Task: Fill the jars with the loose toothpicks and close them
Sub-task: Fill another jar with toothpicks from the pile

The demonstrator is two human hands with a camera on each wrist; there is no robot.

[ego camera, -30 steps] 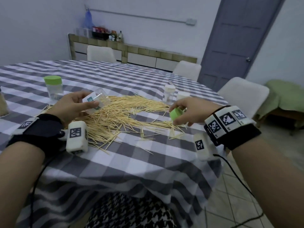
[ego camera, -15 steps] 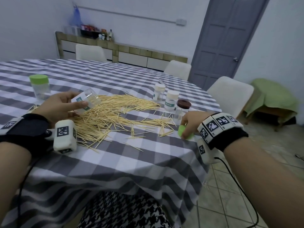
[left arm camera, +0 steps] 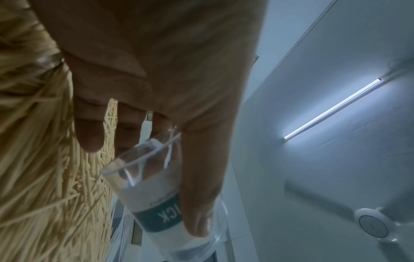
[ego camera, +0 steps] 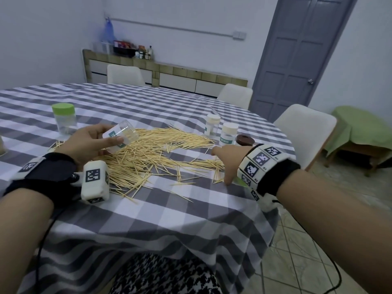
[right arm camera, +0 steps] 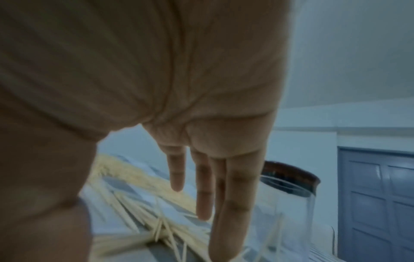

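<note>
From the head view: left hand gripping an open jar, tilted over the toothpicks; right hand spread flat at the heap's right edge, a green lid just peeking under the wrist. At the left wrist: thumb and fingers clamped round the jar, apparently empty. At the right wrist: fingers straight, holding nothing — filling barely started, a pinch of toothpicks needed next.

- tablecloth: grey and white checks
- toothpicks: pale yellow-tan
- held jar: clear, white and teal label
- far-left jar: lime green lid
- two jars: cream lids
- another jar lid: dark brown
- door: grey-blue
</note>
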